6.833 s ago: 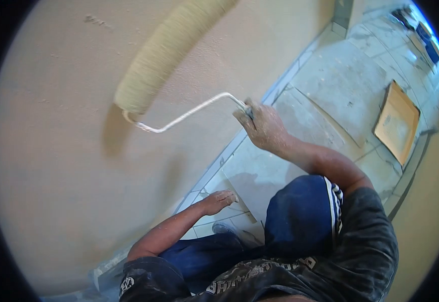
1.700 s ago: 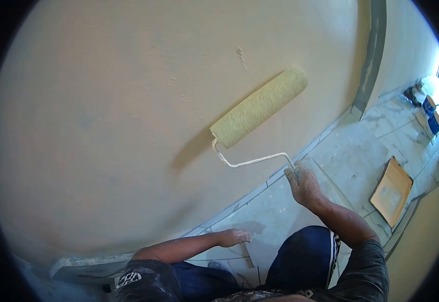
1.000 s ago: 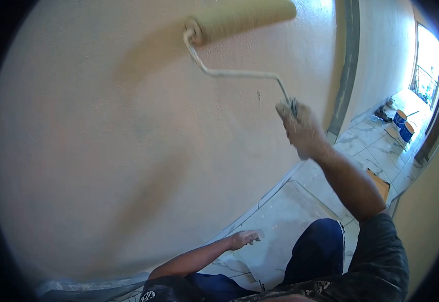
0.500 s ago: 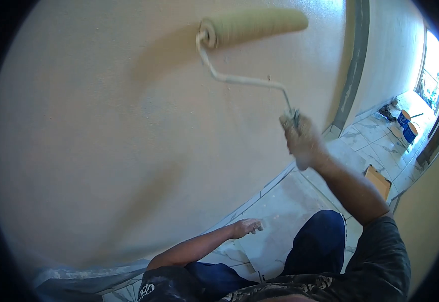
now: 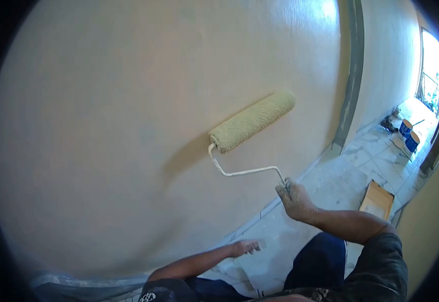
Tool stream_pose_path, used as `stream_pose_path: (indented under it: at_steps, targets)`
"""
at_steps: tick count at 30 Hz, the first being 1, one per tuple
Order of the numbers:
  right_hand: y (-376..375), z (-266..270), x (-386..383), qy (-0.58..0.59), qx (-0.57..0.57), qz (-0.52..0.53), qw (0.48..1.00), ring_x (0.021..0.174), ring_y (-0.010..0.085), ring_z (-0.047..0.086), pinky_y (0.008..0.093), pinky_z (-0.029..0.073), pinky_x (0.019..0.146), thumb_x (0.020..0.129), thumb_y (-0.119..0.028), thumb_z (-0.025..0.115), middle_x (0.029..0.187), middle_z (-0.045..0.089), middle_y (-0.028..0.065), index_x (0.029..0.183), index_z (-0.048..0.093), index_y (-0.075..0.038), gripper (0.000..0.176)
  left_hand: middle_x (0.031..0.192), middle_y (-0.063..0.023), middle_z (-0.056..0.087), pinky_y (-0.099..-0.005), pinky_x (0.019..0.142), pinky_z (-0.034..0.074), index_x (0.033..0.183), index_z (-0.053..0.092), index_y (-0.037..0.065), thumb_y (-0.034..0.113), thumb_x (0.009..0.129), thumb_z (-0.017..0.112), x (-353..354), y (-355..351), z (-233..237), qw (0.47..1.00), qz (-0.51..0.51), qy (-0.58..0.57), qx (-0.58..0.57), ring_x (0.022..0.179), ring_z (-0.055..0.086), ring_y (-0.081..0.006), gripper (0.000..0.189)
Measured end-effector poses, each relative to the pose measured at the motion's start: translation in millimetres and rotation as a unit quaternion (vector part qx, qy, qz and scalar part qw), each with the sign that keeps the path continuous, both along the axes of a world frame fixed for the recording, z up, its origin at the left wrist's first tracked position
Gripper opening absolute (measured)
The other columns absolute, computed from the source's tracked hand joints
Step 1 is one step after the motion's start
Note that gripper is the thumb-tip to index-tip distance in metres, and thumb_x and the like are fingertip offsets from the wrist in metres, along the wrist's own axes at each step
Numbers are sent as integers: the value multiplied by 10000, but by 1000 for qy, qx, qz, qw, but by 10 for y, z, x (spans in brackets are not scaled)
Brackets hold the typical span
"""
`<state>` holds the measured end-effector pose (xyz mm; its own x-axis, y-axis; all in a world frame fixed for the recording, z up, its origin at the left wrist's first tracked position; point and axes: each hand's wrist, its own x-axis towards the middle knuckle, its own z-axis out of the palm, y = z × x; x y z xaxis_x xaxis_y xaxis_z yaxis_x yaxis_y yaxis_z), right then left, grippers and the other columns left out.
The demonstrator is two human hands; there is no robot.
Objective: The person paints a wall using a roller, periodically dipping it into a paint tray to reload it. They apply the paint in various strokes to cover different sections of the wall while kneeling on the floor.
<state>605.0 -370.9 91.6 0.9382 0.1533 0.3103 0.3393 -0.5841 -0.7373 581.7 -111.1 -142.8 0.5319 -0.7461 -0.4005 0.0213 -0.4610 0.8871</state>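
My right hand (image 5: 296, 201) is closed round the handle of a paint roller (image 5: 253, 121), whose thick sleeve is cream-coloured and damp-looking. Its bent white frame runs up and left from my fist to the sleeve's lower end. The sleeve lies tilted against or just off the pale wall (image 5: 103, 126); contact is hard to judge, and a shadow falls to its lower left. Low by the wall's foot, my left hand (image 5: 245, 247) hangs with loosely bent fingers, paint-smeared and apparently holding nothing.
An orange paint tray (image 5: 377, 199) lies on the floor to my right. Farther off, two blue buckets (image 5: 412, 141) stand on marble-look tiles near a bright doorway (image 5: 433, 70). A grey strip (image 5: 352, 75) edges the wall. Bunched plastic sheeting (image 5: 78, 289) lies at lower left.
The roller has come down the wall with my right hand, and its sleeve is tilted more steeply. My left hand appears slightly lower in view, still by the wall's foot.
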Motion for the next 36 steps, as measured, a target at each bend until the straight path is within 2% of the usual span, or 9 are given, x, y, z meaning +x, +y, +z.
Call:
stream_pose_path:
  at_steps: [8,13,16,22,25,26,28,30,36]
  targets:
    - [200,1191,331,-60,61,23,996,707,472,595,501,452,637,989,-290,541,689,573,263,899,526,27,330,1114,-15,591,-290,789,448,1244,567,119,580,1027,279,216,-196,722,1000,-23,17,2,898,535,-124,585]
    - [348,2003,411,-86,96,30,991,670,397,619,485,454,623,999,-300,530,658,553,229,915,521,29,340,1243,-30,578,-312,918,420,1273,556,93,588,1026,298,254,-91,1420,992,25,39,-120,1055,542,-140,610]
    - [390,2556,396,30,117,30,992,664,336,623,470,455,614,1007,-326,518,654,537,201,916,521,27,364,1274,-58,572,-320,942,417,1296,537,68,569,1030,309,197,6,1715,972,78,61,-211,1081,535,-141,612]
    - [542,3248,948,-242,149,54,957,619,249,547,442,457,608,1019,-346,492,711,537,161,923,528,13,373,1291,-89,563,-328,952,416,1299,536,49,570,1021,344,-86,16,2153,943,149,-27,-297,1101,533,-150,620]
    - [599,3602,870,-213,216,103,947,605,179,509,378,447,573,1022,-354,476,706,503,67,965,527,-16,347,1300,-99,559,-327,947,420,1283,545,48,564,1015,378,-247,-41,2274,920,187,-65,-337,1096,538,-156,605]
    - [618,3620,776,-208,210,115,948,605,179,509,378,447,573,1022,-354,476,706,503,67,965,527,-16,347,1300,-99,559,-327,947,420,1283,545,48,564,1015,378,-297,-78,2329,915,198,-65,-344,1096,538,-156,605]
    - [650,3582,596,-118,306,220,919,556,63,435,227,390,501,1022,-394,481,687,441,-28,991,504,-84,313,1291,-106,562,-329,931,428,1271,550,49,538,1015,414,-452,-221,2520,870,297,-151,-363,1081,546,-160,569]
    - [661,3283,498,-95,304,265,910,585,56,428,234,390,517,1031,-385,453,696,436,-23,1016,509,-65,326,1267,-73,557,-320,922,416,1225,562,68,443,1035,439,-571,-421,2699,815,372,-230,-381,1036,531,-162,437]
    - [776,1668,19,-85,224,389,890,645,120,494,306,434,584,1041,-364,447,738,495,27,1094,470,-18,351,1315,-97,484,-331,987,397,1381,403,23,425,1042,393,-934,-1029,2936,666,546,-356,-363,1171,482,-185,526]
